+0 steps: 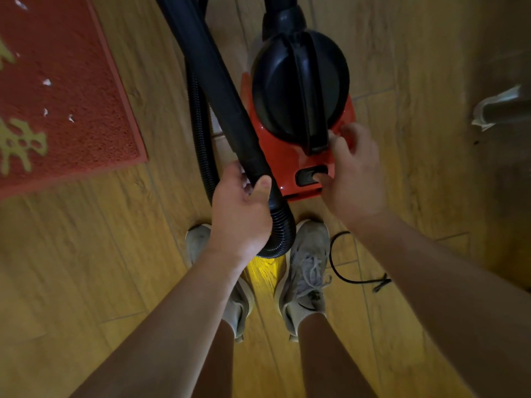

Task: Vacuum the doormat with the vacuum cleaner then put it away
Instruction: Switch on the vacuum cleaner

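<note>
While the left hand is wrapped firmly round the black tube just above where the ribbed hose joins it, the right hand grips nothing: its thumb lies on the black switch at the back of the red vacuum cleaner, and its bent fingers rest on the shell beside the foot of the carrying handle. The step in hand looks like switching the machine on, since the doormat, lying on the floor to the left and apart from the machine, has white scraps scattered over it. To do it well, the thumb should press straight down on the middle of the switch, with the fingers bracing the shell so the machine does not roll or tip. The left hand should keep a sure hold, because the tube may twitch when the suction starts. The hose loops tightly between the shoes, so it is wise to step clear of it before turning towards the doormat. A thin black cord lies on the floor near the right shoe; whether it is plugged in cannot be told, and it could catch a foot.
</note>
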